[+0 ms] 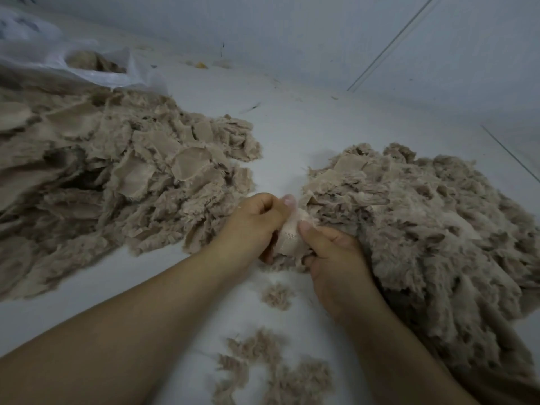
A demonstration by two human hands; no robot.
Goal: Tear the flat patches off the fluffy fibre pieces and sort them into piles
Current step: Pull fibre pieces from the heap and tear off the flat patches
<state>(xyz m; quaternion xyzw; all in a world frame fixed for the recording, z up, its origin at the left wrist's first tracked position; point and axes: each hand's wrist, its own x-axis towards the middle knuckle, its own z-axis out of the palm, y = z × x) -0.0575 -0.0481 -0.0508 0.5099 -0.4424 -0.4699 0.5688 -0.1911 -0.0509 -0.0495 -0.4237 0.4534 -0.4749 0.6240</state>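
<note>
The left hand [257, 220] and right hand [336, 258] both pinch one flat patch [289, 235] with fluffy fibre attached. Tearing looks underway; next, pull apart and drop each part on its pile.

No text, label, brand, number or sign can be read anywhere here; the crumpled translucent plastic bag [87, 65] bears only blurred dark marks.

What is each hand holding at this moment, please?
Left hand: closed, pinching the flat patch.
Right hand: closed, thumb on the same patch, fingers gripping the fluffy fibre piece.
</note>
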